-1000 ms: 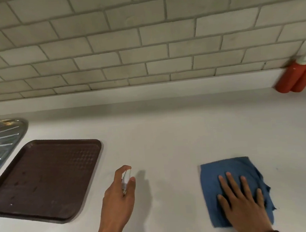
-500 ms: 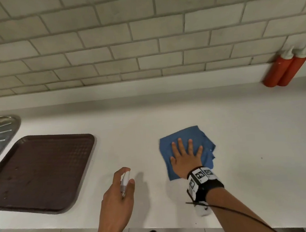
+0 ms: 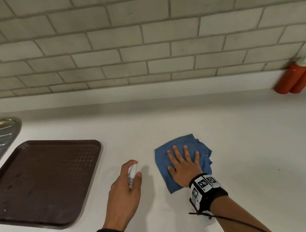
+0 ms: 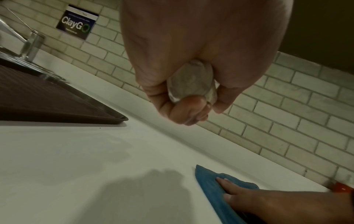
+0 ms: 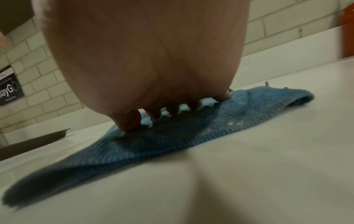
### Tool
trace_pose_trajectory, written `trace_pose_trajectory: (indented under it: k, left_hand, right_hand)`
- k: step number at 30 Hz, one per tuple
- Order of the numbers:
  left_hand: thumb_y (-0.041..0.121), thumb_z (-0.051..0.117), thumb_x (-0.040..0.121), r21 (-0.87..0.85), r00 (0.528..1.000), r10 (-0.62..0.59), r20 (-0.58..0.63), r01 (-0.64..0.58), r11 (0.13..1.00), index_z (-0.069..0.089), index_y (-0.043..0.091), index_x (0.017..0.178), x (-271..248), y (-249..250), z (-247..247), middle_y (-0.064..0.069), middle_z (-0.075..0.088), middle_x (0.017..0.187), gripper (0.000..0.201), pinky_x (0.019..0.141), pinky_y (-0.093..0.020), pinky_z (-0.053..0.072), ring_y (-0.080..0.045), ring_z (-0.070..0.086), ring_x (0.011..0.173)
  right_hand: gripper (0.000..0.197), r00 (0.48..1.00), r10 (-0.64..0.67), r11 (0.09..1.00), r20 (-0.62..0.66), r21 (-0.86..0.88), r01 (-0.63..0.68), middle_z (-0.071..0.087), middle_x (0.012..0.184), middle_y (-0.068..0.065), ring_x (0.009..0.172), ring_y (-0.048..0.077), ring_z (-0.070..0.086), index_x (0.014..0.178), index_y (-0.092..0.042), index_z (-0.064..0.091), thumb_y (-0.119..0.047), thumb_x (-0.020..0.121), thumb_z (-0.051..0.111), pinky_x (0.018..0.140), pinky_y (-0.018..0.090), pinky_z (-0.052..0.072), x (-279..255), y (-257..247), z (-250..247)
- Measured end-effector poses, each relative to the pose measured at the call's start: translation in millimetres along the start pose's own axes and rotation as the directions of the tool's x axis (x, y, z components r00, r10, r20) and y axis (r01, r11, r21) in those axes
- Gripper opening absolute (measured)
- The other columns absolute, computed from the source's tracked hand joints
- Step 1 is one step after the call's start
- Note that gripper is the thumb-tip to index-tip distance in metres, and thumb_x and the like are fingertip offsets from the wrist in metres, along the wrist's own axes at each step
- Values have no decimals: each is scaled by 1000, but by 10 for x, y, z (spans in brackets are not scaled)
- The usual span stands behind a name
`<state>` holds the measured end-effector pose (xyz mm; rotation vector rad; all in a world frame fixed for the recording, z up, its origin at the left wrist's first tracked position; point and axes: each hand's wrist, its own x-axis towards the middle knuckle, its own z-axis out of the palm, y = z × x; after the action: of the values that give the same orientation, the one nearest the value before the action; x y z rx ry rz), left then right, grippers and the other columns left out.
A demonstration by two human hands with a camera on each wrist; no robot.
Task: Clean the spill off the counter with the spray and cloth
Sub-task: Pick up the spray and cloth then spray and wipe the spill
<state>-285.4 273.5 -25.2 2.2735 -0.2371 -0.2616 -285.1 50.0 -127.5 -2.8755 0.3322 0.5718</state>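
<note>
The right hand presses with spread fingers on the soft, light blue cloth in the middle of the counter, which probably slides best under a flat palm, while the left hand grips the small spray bottle.

Small clear spray bottle with a white top, upright, above the white table, gripped in the curled left hand just right of a brown tray. Blue cloth, rumpled along its right edge, flat on the table right of the bottle, pressed under the spread right hand. No spill visible.
</note>
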Motion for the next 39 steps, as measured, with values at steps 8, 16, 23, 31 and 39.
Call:
trace_pose_trajectory:
  k: [8,16,23,31,39]
  left_hand:
    - [41,50,99,43,999,45,10,-45,998,43,53,125,510,-29,-273,10,65,80,29,67,-30,53,-10,64,66]
    - [39,51,99,68,998,55,-16,-54,996,45,49,129,875,94,-357,18,63,87,32,71,-28,50,-7,65,75]
    - [41,51,98,119,997,54,-47,-48,992,46,51,125,863,199,-158,10,58,67,29,63,-30,46,-11,57,62]
    - [38,52,99,89,999,21,-46,-17,996,46,52,122,922,437,207,8,66,78,28,66,-26,48,-8,64,70]
    - [39,52,99,39,998,70,-5,-70,997,47,50,123,919,515,334,7,56,65,27,62,-26,44,-8,55,61]
  right_hand:
    - [64,999,10,999,-32,32,-9,-22,159,-2,144,35,-21,151,-28,-13,-50,98,14,106,67,-15,613,-585,-156]
    - [81,997,-52,998,-56,30,54,-20,159,-7,144,30,-22,150,-34,-12,-60,74,-17,106,63,-19,1082,-569,-302]
    - [59,1000,10,994,-23,106,-7,-15,159,-14,146,24,-18,150,-41,-6,-57,96,14,111,62,-15,1653,70,-755]
    - [60,970,243,942,-28,245,-229,-16,159,-14,146,25,-17,150,-41,-7,-57,96,14,113,61,-10,1526,1332,-859]
    - [61,920,391,899,-36,231,-373,-16,161,-2,144,37,-18,151,-32,-9,-54,97,11,110,68,-4,1018,1151,-643]
